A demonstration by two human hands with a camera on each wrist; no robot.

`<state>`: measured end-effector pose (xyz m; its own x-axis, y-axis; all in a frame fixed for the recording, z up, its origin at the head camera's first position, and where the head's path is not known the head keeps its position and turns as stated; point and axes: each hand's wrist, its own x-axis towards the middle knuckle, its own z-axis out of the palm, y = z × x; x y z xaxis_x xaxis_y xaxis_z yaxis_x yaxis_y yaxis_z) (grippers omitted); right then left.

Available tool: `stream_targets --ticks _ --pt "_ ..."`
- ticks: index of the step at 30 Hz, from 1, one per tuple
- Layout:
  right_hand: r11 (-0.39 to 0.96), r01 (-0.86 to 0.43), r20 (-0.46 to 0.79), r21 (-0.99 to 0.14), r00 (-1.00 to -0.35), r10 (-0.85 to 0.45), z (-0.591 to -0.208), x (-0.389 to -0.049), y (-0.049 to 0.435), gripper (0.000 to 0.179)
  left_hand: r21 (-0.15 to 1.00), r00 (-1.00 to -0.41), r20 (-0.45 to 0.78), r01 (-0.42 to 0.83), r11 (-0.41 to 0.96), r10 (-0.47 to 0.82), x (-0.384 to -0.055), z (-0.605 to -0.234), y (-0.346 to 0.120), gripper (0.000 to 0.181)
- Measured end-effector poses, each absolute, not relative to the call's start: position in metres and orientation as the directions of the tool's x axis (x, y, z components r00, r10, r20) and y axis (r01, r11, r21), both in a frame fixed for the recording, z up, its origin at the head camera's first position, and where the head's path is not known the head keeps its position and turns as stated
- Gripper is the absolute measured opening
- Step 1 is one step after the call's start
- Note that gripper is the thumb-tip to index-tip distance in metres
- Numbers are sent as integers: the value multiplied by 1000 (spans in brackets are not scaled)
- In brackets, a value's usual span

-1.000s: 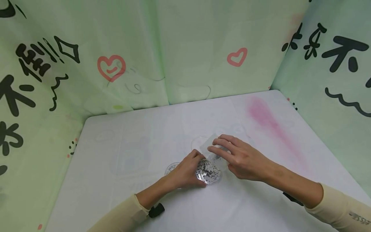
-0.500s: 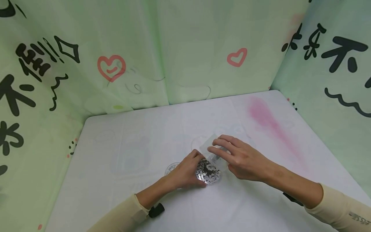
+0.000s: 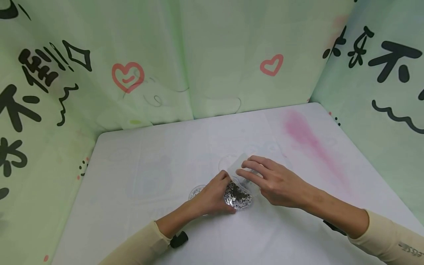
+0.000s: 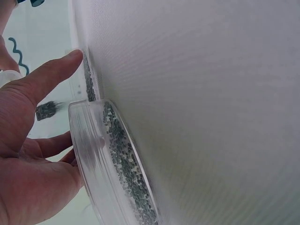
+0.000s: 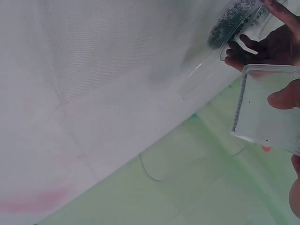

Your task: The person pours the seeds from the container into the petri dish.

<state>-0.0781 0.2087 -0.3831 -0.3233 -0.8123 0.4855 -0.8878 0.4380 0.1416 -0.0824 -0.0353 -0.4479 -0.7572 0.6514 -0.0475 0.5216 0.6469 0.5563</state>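
Note:
My left hand holds a round clear petri dish between thumb and fingers at its left side. Dark and silvery grains cover the dish's bottom. Above the dish's far edge, my right hand grips a clear square plastic box, tilted toward the dish. In the left wrist view a dark clump of grains shows in the air near the box side. A second petri dish with similar grains sits left of my left hand, partly hidden by it; its grain layer shows up close in the left wrist view.
A round clear lid or dish lies on the white tabletop behind the hands. A pink stain marks the cloth at right. Green printed curtains stand along the back and both sides.
Dark grains in the held petri dish have grown into a larger patch. The square box has tilted a little more and shifted slightly toward the dish. The left hand stays put.

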Motion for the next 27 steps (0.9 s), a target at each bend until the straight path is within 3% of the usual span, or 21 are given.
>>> stream_targets --ticks 12,15,19,23,27 --pt "432 -889 477 153 -317 -820 -382 -78 209 57 568 -761 -47 513 644 647 -82 -449 -36 93" --pt "447 -885 477 126 -341 -810 -382 -79 209 62 580 -763 -50 503 641 644 -83 -449 -36 94" --pt "490 -871 477 -22 -440 -761 -383 -84 213 74 604 -766 -58 484 633 641 -83 -449 -35 95" --pt "554 -798 434 -238 -598 -674 -388 -97 222 86 605 -765 -63 481 634 641 -83 -448 -36 95" --pt "616 -663 373 -426 -749 -548 -393 -117 233 86 612 -769 -65 473 634 636 -82 -448 -35 95"
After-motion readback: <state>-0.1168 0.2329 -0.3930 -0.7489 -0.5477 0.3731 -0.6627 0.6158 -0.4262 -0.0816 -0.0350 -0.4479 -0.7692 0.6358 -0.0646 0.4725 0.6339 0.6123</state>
